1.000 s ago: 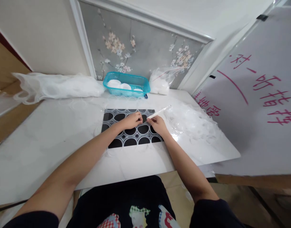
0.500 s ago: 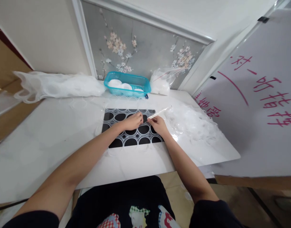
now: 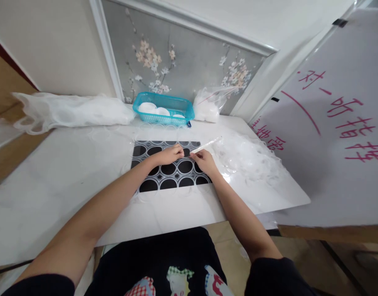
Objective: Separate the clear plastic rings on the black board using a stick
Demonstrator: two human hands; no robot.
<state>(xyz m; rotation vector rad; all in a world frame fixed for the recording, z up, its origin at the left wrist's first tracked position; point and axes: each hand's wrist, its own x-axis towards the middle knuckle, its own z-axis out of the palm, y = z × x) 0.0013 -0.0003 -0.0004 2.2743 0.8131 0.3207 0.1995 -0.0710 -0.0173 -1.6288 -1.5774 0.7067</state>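
A black rectangular sheet (image 3: 185, 167) lies on the table under a see-through layer of whitish rings. My left hand (image 3: 170, 154) rests over the upper middle of this sheet, its fingers curled and pinched together. Whatever they may hold is too small to make out. Close by on the right, my right hand (image 3: 205, 160) pinches the lower end of a thin whitish strip (image 3: 207, 144), which slants up and to the right. A small gap separates the fingertips of the two hands.
A loose heap of clear ring-shaped pieces (image 3: 253, 160) spreads over the right of the white table (image 3: 84, 164). Behind the sheet stand a blue basket (image 3: 189, 111) with white round items and a clear bag (image 3: 207, 109). A white mesh bundle (image 3: 74, 110) lies back left; a whiteboard (image 3: 318, 164) borders the right.
The whole view has shifted slightly to the left. Both hands stay at almost the same spots on the sheet, with the strip still in my right hand.
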